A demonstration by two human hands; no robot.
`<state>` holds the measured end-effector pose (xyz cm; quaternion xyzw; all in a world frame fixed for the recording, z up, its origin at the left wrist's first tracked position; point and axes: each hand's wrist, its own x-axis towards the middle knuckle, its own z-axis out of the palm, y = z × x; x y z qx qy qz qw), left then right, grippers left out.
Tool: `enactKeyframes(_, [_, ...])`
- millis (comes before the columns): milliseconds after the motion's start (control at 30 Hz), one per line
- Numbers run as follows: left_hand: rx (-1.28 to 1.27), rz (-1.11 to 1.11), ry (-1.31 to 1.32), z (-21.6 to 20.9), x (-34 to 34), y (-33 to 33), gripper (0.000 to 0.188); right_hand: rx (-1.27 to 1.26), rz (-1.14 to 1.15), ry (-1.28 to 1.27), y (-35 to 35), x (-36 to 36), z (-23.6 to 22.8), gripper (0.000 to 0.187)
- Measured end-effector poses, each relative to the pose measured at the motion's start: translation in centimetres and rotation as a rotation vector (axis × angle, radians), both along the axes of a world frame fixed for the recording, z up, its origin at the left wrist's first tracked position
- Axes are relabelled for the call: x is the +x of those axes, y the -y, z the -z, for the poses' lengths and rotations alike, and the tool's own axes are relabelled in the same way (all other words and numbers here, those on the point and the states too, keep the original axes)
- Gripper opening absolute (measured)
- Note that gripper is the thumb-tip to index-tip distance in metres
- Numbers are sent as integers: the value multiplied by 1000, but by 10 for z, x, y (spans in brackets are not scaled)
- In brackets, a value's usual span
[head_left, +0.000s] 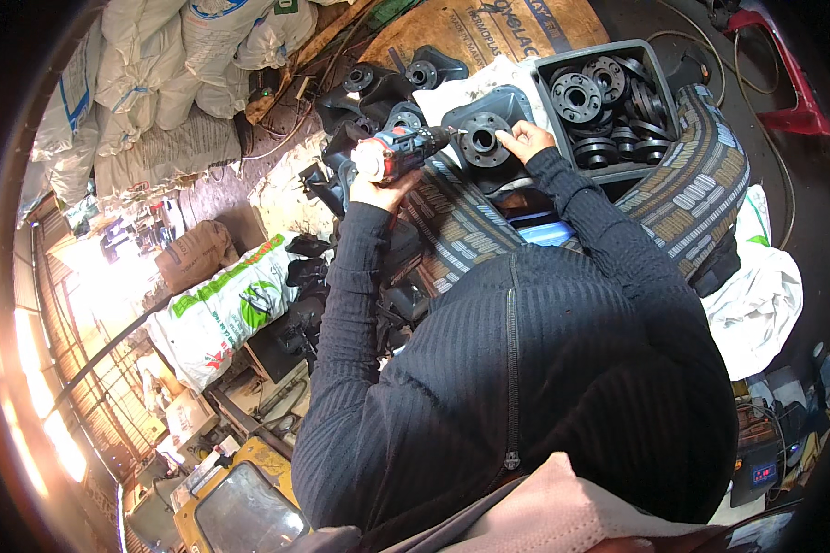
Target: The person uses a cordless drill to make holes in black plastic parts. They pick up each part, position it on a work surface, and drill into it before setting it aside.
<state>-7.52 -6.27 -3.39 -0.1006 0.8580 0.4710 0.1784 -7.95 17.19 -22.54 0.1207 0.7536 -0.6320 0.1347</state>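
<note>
My left hand [385, 196] grips a red and black cordless drill [397, 152] by its handle, with the nose pointing right. The drill's tip reaches the near side of a black round flange with a centre hole [482, 140], which sits on a dark, square-shaped base piece [503, 100]. At the flange's right edge is my right hand [531, 138], thumb and fingers pinched together. Whatever is between those fingertips is too small to make out. A white sheet [478, 85] lies partly under the base piece.
A grey bin [670, 97] full of black flanges [576, 97] stands at the far right. More black base pieces [364, 78] are piled to the left. A patterned curved cushion [692, 184] surrounds my work spot. White sacks [129, 88] are stacked at far left.
</note>
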Motion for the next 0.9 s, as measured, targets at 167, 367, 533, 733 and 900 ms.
enactKeyframes(167, [-11,20,-1,4,0,6,52,42,0,-3,1,-1,-2,39])
enactKeyframes(367, [-239,324,-187,23,-5,21,53,55,-12,-9,1,0,-3,39])
enactKeyframes(533, [334,-149,336,33,-35,5,41,82,4,-12,0,0,4,39])
enactKeyframes(733, [-401,631,67,46,-46,28,40,-8,-12,4,2,-2,10,39])
enactKeyframes(900, [-763,827,141,-17,-58,-24,43,-38,-7,13,5,-3,15,38])
